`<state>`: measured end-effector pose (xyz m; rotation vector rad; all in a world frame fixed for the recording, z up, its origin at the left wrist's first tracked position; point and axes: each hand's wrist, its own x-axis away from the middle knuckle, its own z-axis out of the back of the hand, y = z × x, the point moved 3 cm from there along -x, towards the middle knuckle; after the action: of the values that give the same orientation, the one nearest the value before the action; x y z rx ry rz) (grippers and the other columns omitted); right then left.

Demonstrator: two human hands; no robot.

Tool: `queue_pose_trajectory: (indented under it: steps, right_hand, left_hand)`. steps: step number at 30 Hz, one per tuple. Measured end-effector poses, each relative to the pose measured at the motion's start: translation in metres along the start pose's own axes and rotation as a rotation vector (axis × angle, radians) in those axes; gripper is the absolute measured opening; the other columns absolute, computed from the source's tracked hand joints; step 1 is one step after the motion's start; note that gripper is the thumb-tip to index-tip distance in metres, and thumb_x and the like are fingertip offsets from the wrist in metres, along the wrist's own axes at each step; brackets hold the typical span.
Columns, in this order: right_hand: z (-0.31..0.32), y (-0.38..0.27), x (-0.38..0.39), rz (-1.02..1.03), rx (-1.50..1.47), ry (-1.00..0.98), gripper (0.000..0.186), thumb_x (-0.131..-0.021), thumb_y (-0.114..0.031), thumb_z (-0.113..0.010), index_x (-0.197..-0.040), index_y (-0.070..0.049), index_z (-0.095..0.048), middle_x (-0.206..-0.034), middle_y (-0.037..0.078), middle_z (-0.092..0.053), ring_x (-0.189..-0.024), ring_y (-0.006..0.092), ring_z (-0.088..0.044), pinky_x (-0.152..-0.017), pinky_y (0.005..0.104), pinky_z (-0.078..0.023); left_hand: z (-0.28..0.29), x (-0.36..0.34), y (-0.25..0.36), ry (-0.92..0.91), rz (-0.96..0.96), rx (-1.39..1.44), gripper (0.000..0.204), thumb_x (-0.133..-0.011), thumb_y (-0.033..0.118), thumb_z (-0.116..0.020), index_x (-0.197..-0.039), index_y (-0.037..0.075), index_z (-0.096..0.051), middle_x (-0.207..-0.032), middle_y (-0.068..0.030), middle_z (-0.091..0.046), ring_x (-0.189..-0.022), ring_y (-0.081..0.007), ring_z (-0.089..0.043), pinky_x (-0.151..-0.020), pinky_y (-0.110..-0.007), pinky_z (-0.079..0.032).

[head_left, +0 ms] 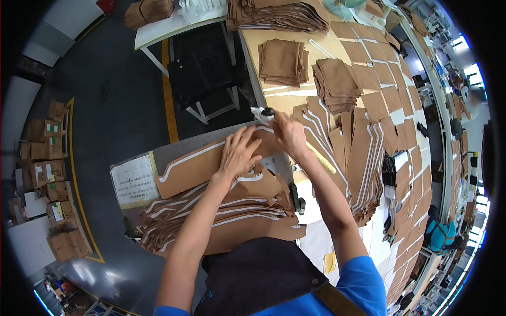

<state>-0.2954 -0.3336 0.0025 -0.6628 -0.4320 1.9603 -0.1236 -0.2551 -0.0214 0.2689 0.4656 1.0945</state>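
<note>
On the grey work board [203,134] lies a brown leather-like piece [197,167] with a white strip along its curved edge. My left hand [239,152] presses flat on this piece, fingers spread near the strip. My right hand [289,136] is closed round a hammer [268,112] with a dark round face and a pale handle [322,159] running back under my forearm. The hammer head sits just past the far right end of the piece. A messy pile of similar brown pieces with white strips [211,216] is nearer to me, partly under my left forearm.
A paper sheet [132,181] is taped at the board's left end. More strip-edged pieces [369,158] and stacked brown panels [337,81] cover the table to the right. A black-topped stool [200,66] stands beyond the board. Cardboard boxes [55,147] line the left floor.
</note>
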Motion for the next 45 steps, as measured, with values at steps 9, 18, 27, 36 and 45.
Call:
queue_pose_trajectory:
  steps: [9,18,27,36,45]
  right_hand:
    - [-0.007,0.004,0.011,-0.013,0.091,-0.19,0.021,-0.086,-0.011,-0.066,-0.099,-0.003,-0.051,-0.09,0.024,-0.064,-0.073,0.0423,-0.065,-0.063,0.0489,-0.051]
    - [-0.01,0.002,0.017,-0.015,0.026,-0.102,0.02,-0.087,-0.009,-0.065,-0.102,-0.004,-0.053,-0.091,0.021,-0.065,-0.077,0.042,-0.065,-0.065,0.0486,-0.05]
    - [-0.002,-0.001,0.021,-0.059,0.064,-0.118,0.018,-0.084,-0.007,-0.065,-0.095,-0.004,-0.051,-0.09,0.02,-0.063,-0.073,0.0423,-0.064,-0.063,0.0507,-0.049]
    - [-0.01,-0.011,0.012,0.038,0.1,-0.119,0.019,-0.085,-0.01,-0.065,-0.094,-0.003,-0.051,-0.086,0.021,-0.065,-0.073,0.0399,-0.066,-0.061,0.0485,-0.051]
    - [-0.014,-0.013,0.025,0.02,0.075,-0.107,0.022,-0.083,-0.008,-0.066,-0.099,-0.004,-0.051,-0.089,0.02,-0.065,-0.077,0.0416,-0.065,-0.065,0.0485,-0.052]
  left_hand:
    - [-0.001,0.0,0.003,-0.036,0.018,0.011,0.05,-0.076,0.03,-0.079,-0.119,0.011,-0.064,-0.142,-0.0112,-0.05,-0.13,-0.0294,-0.044,-0.102,-0.045,-0.036]
    - [-0.003,0.0,0.003,-0.041,0.019,-0.008,0.05,-0.076,0.028,-0.078,-0.12,0.01,-0.063,-0.141,-0.0113,-0.05,-0.129,-0.0298,-0.045,-0.102,-0.045,-0.036]
    - [-0.004,0.004,-0.001,-0.015,0.022,-0.003,0.05,-0.076,0.027,-0.078,-0.121,0.01,-0.062,-0.141,-0.0103,-0.051,-0.129,-0.0292,-0.045,-0.102,-0.045,-0.037]
    - [-0.004,0.001,0.001,-0.015,0.016,0.021,0.047,-0.078,0.027,-0.076,-0.12,0.01,-0.062,-0.14,-0.0095,-0.052,-0.13,-0.029,-0.045,-0.102,-0.044,-0.037]
    - [0.0,0.006,0.001,0.01,0.085,0.061,0.04,-0.082,0.023,-0.073,-0.119,0.009,-0.065,-0.137,-0.0104,-0.055,-0.131,-0.0284,-0.046,-0.103,-0.044,-0.038]
